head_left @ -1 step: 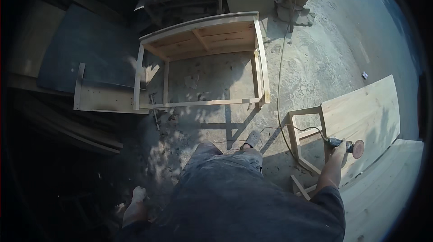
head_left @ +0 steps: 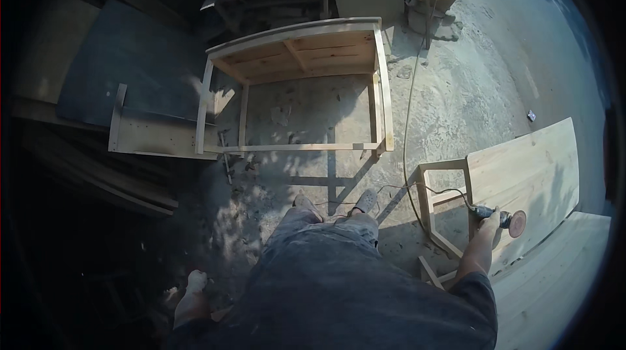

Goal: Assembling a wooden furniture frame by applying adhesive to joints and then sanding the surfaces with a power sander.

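My right hand [head_left: 489, 222] is wrapped around an angle grinder [head_left: 483, 212] with a dark body and a round reddish-brown sanding disc [head_left: 517, 224]. The grinder is over a pale wooden panel [head_left: 528, 167] on the right, its disc face turned up into view. Whether the disc touches the wood cannot be made out. A thin cord [head_left: 450, 191] runs left from the tool. Low on the left, my left hand [head_left: 195, 280] hangs beside my body, partly in bright sun. Its fingers are too unclear to read, and nothing can be made out in it.
An open wooden frame [head_left: 300, 147] stands ahead on the dusty floor. A second pale panel [head_left: 554, 272] lies near right, beside a small wooden frame [head_left: 427, 203]. A long hose [head_left: 407, 121] crosses the floor. Dark boards [head_left: 124, 56] lean at left, near a drilled plank [head_left: 163, 135].
The view has shifted slightly, so the frame and panels sit a little differently in it. My right hand keeps hold of the grinder at nearly the same spot over the panel.
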A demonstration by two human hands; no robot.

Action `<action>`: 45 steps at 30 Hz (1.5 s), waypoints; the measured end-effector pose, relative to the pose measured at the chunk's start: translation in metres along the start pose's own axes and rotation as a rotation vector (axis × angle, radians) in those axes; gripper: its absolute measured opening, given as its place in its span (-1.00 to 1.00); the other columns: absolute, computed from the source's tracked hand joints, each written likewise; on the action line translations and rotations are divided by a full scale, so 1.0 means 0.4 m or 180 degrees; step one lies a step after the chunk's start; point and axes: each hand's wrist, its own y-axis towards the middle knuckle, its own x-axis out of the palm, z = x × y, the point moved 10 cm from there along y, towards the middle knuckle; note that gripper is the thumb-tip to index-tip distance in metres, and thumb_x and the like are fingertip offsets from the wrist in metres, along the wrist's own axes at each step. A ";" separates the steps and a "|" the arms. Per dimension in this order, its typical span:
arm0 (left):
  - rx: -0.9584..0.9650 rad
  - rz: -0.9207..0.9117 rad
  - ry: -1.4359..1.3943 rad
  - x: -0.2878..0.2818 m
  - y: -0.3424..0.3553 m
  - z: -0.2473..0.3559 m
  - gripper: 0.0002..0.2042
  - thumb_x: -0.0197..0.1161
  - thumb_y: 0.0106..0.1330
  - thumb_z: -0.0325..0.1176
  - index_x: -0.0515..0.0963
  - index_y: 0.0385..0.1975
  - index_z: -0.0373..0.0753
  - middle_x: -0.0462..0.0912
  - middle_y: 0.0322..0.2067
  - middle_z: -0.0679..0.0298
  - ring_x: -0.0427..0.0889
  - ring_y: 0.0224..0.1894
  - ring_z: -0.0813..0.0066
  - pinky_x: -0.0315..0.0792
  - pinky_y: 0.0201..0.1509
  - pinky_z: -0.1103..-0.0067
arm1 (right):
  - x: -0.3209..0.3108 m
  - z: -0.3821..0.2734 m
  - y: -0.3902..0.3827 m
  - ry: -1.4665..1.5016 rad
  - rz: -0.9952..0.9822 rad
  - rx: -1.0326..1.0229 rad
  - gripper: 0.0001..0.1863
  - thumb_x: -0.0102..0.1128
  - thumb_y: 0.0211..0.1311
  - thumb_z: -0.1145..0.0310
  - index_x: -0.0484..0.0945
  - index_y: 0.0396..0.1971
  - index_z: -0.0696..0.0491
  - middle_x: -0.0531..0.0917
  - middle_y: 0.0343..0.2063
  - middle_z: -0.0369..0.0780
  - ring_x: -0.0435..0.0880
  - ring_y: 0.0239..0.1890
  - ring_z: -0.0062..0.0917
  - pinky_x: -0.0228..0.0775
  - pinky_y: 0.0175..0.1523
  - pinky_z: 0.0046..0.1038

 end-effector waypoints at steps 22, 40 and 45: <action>0.0109 -0.0125 -0.4485 -0.527 0.512 0.291 -0.71 0.22 0.50 -0.13 0.60 -0.09 -0.26 0.71 -0.28 0.29 0.66 -0.36 0.50 0.58 -0.28 0.48 | 0.430 0.623 -1.343 -0.0340 -0.3273 0.0975 -0.56 0.45 0.24 0.19 0.55 0.01 0.07 0.70 -0.28 -0.24 0.70 -0.27 -0.48 0.61 0.02 -0.35; -0.2323 -0.0071 -0.7277 0.413 0.348 -0.138 -0.73 0.23 0.48 -0.14 0.56 0.01 -0.14 0.68 -0.24 0.27 0.69 -0.30 0.33 0.56 -0.31 0.41 | 1.005 0.675 -2.376 -0.0258 -0.5448 0.0205 -0.38 0.08 0.52 -0.07 0.37 0.26 0.16 0.64 -0.05 -0.12 0.66 -0.11 -0.34 0.59 -0.03 -0.33; -0.1756 -0.0470 -0.7537 0.259 0.218 0.016 -0.64 0.14 0.48 0.01 0.60 -0.06 -0.17 0.70 -0.05 0.19 0.70 -0.15 0.25 0.54 -0.12 0.26 | 1.201 1.017 -2.580 -0.1091 -0.5281 0.0509 -0.36 0.18 0.41 -0.20 0.46 0.01 0.16 0.66 -0.24 -0.10 0.68 -0.28 -0.38 0.63 -0.23 -0.41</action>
